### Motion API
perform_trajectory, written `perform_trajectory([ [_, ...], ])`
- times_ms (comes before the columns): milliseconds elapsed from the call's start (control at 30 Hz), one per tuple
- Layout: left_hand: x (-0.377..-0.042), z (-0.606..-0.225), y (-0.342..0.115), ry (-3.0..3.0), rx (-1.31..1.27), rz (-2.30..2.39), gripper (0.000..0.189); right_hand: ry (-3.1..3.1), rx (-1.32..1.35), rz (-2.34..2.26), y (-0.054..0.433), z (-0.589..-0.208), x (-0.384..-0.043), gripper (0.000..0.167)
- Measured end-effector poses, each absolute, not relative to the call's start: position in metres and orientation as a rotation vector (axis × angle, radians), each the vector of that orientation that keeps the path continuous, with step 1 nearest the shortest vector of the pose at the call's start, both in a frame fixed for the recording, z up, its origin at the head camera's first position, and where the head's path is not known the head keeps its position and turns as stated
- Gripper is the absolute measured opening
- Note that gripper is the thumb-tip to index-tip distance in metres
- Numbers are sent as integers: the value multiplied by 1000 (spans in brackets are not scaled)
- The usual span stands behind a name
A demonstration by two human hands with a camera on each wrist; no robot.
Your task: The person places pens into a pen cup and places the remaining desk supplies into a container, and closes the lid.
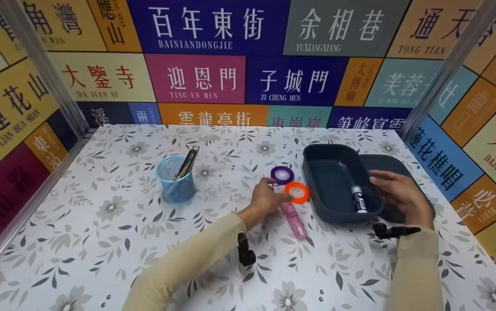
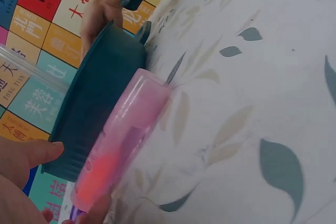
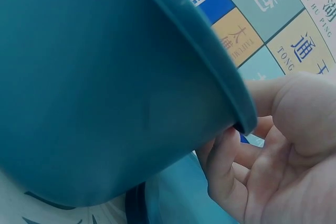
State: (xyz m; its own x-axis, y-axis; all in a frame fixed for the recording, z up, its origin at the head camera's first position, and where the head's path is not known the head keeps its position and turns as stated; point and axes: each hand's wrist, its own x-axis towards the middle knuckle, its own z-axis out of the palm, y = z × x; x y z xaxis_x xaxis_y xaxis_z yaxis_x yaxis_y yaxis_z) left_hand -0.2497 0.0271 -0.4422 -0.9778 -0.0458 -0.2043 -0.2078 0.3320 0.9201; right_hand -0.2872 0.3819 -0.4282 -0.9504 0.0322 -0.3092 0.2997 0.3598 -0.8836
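My left hand point(image 1: 267, 198) reaches over two narrow tape rolls, one purple point(image 1: 288, 178) and one orange point(image 1: 304, 193). Its forefinger is near the purple roll and its thumb near the orange one, spread apart. A translucent pink tube point(image 1: 294, 222) lies just below the orange roll; in the left wrist view this pink tube point(image 2: 142, 95) partly hides the orange roll. My right hand point(image 1: 399, 194) grips the right rim of a dark teal box point(image 1: 328, 172), fingers curled beneath the rim in the right wrist view. A glue stick point(image 1: 359, 199) rests inside the box.
The box's matching lid point(image 1: 403, 168) lies on the table at its right, partly beneath the right hand. A light blue mesh pen cup point(image 1: 176, 190) holding several pens point(image 1: 189, 160) stands to the left. Sign-patterned panels point(image 1: 200, 80) enclose the flower-print table point(image 1: 101, 207).
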Motion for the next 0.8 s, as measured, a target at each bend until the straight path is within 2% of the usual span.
perform_trajectory([
  [267,-247,-457,23,2339,-235,1837,67,2355,309,-1633,381,-425,-288,72],
  [800,-243,-466,27,2484,-134,1735,71,2371,309,-1578,382,-425,-288,73],
])
